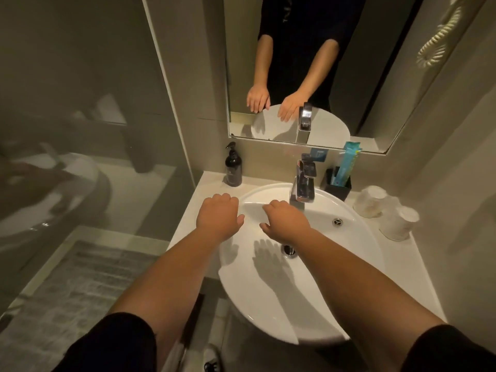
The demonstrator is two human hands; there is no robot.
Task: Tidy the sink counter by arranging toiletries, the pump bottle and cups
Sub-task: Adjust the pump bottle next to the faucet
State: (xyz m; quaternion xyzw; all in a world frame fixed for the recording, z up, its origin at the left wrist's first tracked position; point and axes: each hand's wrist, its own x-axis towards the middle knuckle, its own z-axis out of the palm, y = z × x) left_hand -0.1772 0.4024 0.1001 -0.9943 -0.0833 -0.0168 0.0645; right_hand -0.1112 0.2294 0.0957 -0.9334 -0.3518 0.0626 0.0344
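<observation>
1. Left hand: palm down over the left rim of the basin, where rim meets desk. Fingers curl down loosely, thumb out to the right. Grasping nothing.
2. Right hand: palm down over the bowl, just left of the tap. Fingers droop loosely, empty. Its shadow falls on the bowl floor beside the drain.
3. Hands sit close together but apart; neither touches any toiletry.
4. Pump bottle: dark, upright, back left corner of the desk against the wall, well behind the left hand.
5. Black holder: back of the desk, just right of the tap. A teal toiletry packet stands in it, leaning toward the mirror. Other contents too dark to tell.
6. Cups: two white ones, upside down, side by side on the right strip of the desk. The rear one is near the holder; the front one is nearer the desk edge. Can't tell if they touch.
7. Overflow fitting shows on the basin's right inner wall.
8. Mirror reflects both forearms, both slack hands, the tap and the basin rim.
9. Lower left: grey floor mat beside a glass partition.
</observation>
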